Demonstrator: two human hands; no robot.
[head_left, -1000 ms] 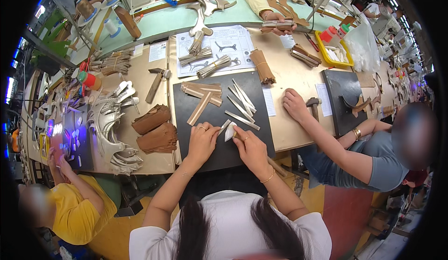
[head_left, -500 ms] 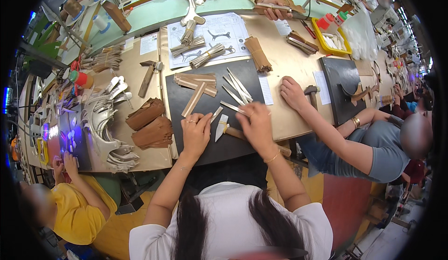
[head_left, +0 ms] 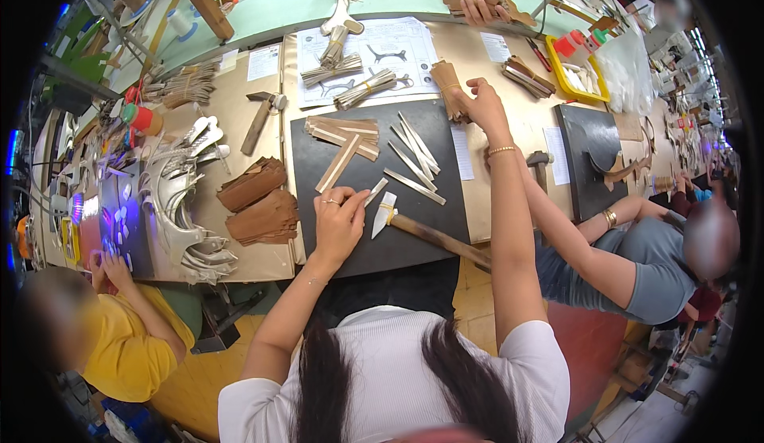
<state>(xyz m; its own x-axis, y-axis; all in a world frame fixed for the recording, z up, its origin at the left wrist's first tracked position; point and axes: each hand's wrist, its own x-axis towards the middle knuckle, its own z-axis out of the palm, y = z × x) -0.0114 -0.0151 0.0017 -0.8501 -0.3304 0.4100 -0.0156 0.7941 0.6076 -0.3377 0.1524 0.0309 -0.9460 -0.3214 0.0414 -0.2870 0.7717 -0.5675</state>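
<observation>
- Head view: the left hand [head_left: 338, 222] lay on the dark cutting mat [head_left: 374, 180], fingertips pinching a pale narrow strip [head_left: 376, 192] near the mat's middle.
- The right hand [head_left: 480, 102] was stretched beyond the mat's far right corner, fingers closed around a brown leather bundle [head_left: 447, 85].
- A wooden-handled knife [head_left: 414, 224] lay unheld on the mat, blade just beside the left hand; a careless sweep could have caught the blade.
- Lifting the bundle might have spilled pieces.
</observation>
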